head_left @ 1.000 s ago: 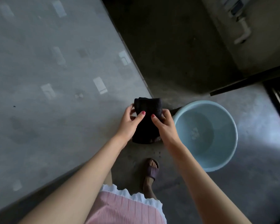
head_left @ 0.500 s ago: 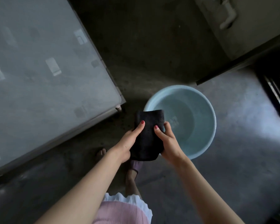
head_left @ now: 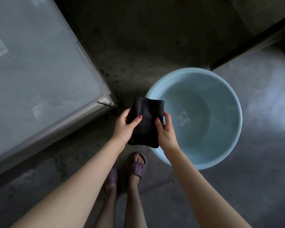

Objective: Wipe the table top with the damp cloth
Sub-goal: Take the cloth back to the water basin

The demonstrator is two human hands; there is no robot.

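Since the earlier frames, both hands have carried the folded dark cloth (head_left: 146, 121) away from the table top (head_left: 39, 66) and now hold it up off the floor, over the near-left rim of the pale blue basin (head_left: 234, 99). Both feet in purple slippers (head_left: 137, 165) have also come into view below the grip. Left hand (head_left: 124, 128) grips the cloth's left edge, thumb curled across its face; right hand (head_left: 165, 129) pinches the right edge, thumb on top and fingers behind. To the left of the grip, the table's corner lies well apart from the cloth. To the right, the basin stands on the concrete floor (head_left: 262, 162); it seems to hold water, with a pale mark at its bottom.
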